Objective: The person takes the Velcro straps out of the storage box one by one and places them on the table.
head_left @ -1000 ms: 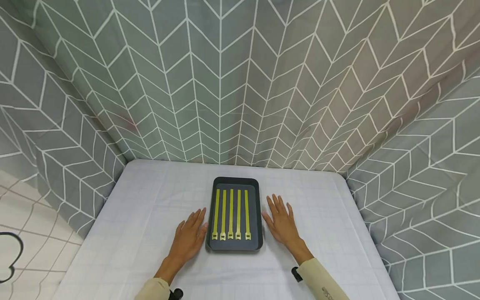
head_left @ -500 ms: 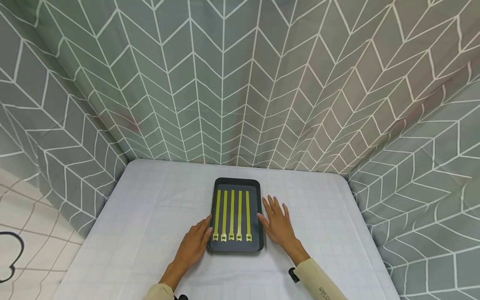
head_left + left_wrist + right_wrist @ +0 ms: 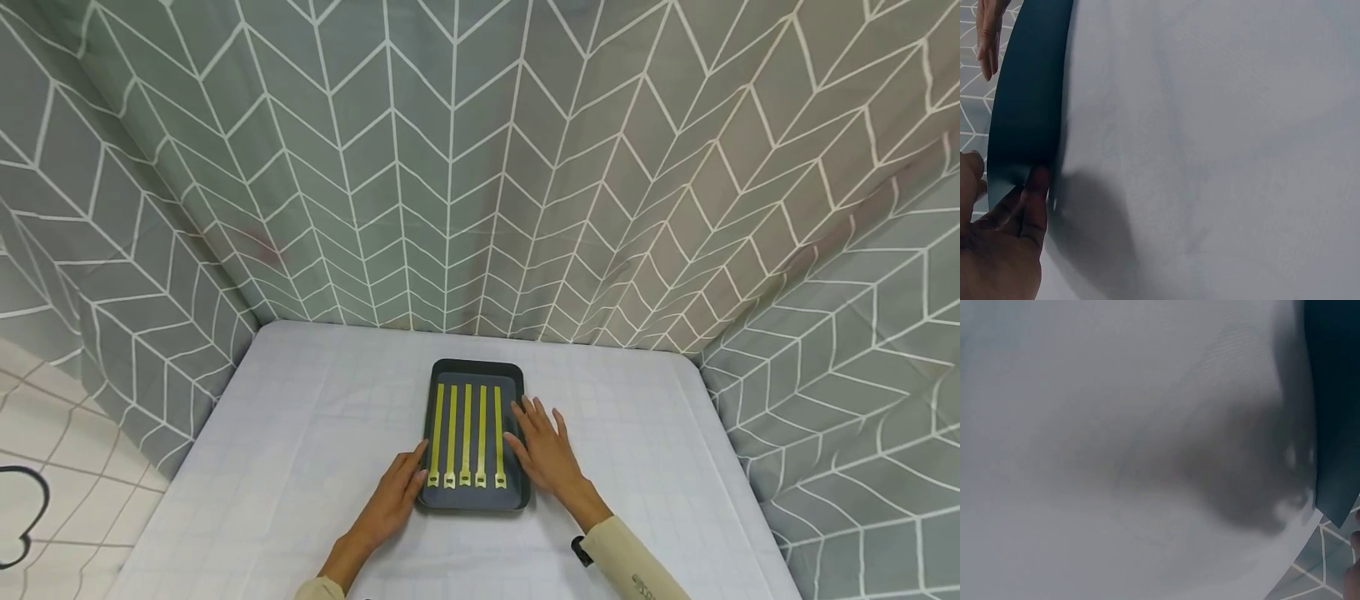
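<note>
2 hands [image 3: 390, 497] [image 3: 550, 455] astride the tray [image 3: 471, 500]

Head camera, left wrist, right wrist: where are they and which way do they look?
Head: on the head, facing forward and down at tray, yellow straps, cloth and curtain; left hand and right hand show.
Left wrist: on that wrist, facing cloth and the tray's outer side; left hand lower left, some right hand upper left.
Right wrist: on that wrist, facing cloth and tray side; only bits of hand at right edge.
Both wrist views share cloth, tray and curtain.
</note>
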Tool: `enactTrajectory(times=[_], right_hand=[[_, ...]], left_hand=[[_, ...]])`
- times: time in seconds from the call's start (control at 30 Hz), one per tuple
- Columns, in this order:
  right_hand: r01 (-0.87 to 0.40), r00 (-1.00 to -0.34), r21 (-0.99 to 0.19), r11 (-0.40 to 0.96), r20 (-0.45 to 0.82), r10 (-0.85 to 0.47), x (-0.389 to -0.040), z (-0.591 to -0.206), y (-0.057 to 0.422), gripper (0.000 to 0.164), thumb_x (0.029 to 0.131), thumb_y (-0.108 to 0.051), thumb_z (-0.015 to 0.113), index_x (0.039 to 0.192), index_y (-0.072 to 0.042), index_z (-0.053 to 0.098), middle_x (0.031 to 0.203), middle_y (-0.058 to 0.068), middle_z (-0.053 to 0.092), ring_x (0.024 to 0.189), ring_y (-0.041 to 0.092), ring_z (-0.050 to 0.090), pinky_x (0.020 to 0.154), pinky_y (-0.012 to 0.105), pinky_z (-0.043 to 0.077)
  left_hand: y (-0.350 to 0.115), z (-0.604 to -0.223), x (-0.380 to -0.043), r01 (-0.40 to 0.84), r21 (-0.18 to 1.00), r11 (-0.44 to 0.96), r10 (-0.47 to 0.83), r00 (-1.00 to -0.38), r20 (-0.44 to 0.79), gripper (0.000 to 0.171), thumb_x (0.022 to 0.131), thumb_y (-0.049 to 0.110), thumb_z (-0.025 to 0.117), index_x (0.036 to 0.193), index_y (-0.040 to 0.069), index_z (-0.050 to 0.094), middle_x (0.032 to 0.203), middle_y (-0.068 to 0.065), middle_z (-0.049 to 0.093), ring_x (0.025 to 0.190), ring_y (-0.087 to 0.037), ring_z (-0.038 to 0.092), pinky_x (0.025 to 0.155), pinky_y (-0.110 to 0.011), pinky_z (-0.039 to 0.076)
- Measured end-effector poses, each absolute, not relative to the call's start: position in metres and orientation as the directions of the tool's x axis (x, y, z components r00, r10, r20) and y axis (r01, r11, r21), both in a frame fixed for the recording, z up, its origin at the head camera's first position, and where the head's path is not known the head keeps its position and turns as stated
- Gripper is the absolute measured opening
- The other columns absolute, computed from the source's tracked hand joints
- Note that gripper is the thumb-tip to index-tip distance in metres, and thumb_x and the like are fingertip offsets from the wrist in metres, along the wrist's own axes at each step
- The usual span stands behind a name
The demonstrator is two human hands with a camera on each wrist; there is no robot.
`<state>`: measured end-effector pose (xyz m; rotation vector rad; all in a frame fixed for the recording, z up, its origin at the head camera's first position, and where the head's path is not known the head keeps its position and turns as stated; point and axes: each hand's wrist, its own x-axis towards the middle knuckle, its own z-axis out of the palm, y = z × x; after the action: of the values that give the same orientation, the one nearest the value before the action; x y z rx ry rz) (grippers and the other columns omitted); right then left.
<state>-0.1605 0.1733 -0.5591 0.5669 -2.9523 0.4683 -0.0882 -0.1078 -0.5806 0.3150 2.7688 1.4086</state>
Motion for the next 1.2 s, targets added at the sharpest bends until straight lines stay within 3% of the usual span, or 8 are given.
enactTrajectory(times=[0.13, 0.4, 0.63, 0.9, 1.2], right_hand=[[-0.409, -0.912, -0.272, 0.871, 0.150, -0.382, -0.163, -0.557, 0.169, 0.060, 0.105, -0.047, 0.047, 0.152, -0.011, 0.044, 0.159, 0.013, 0.038, 0.150, 0.033, 0.029, 0.117, 0.059, 0.020], [-0.489, -0.871, -0.242, 0.838, 0.178, -0.457, -0.168, -0.554, 0.162, 0.058, 0.104, -0.044, 0.051, 0.150, -0.010, 0.046, 0.156, 0.014, 0.042, 0.145, 0.035, 0.037, 0.115, 0.058, 0.027], [-0.555, -0.831, -0.228, 0.800, 0.184, -0.525, -0.174, -0.554, 0.152, 0.056, 0.103, -0.040, 0.053, 0.148, -0.008, 0.048, 0.152, 0.014, 0.046, 0.139, 0.033, 0.044, 0.112, 0.054, 0.033], [-0.594, -0.804, -0.247, 0.765, 0.162, -0.572, -0.182, -0.546, 0.136, 0.055, 0.102, -0.038, 0.057, 0.148, -0.008, 0.049, 0.153, 0.014, 0.045, 0.140, 0.033, 0.043, 0.113, 0.054, 0.033], [-0.681, -0.732, -0.165, 0.713, 0.159, -0.662, -0.190, -0.542, 0.122, 0.057, 0.102, -0.043, 0.055, 0.147, -0.008, 0.049, 0.152, 0.016, 0.045, 0.139, 0.036, 0.045, 0.112, 0.055, 0.035]], left_hand=[[-0.109, -0.581, -0.087, 0.160, 0.811, 0.563, 0.200, -0.978, 0.055, 0.055, 0.104, 0.010, 0.054, 0.155, 0.002, 0.035, 0.126, -0.014, 0.056, 0.111, -0.023, 0.058, 0.098, -0.048, 0.047], [-0.110, -0.581, -0.090, 0.129, 0.836, 0.534, 0.205, -0.978, 0.020, 0.060, 0.101, 0.014, 0.060, 0.156, 0.006, 0.036, 0.124, -0.014, 0.055, 0.081, -0.004, 0.048, 0.076, -0.027, 0.047], [-0.113, -0.580, -0.092, 0.142, 0.844, 0.517, 0.233, -0.972, 0.021, 0.063, 0.101, 0.015, 0.061, 0.156, 0.006, 0.034, 0.123, -0.018, 0.056, 0.078, -0.003, 0.049, 0.071, -0.024, 0.048], [-0.116, -0.581, -0.093, 0.133, 0.852, 0.507, 0.231, -0.973, 0.014, 0.062, 0.100, 0.018, 0.062, 0.156, 0.007, 0.035, 0.119, -0.015, 0.058, 0.077, -0.001, 0.050, 0.069, -0.023, 0.048], [-0.118, -0.582, -0.094, 0.096, 0.868, 0.487, 0.220, -0.975, -0.016, 0.063, 0.100, 0.018, 0.063, 0.156, 0.008, 0.036, 0.120, -0.016, 0.058, 0.075, -0.001, 0.049, 0.067, -0.022, 0.047]])
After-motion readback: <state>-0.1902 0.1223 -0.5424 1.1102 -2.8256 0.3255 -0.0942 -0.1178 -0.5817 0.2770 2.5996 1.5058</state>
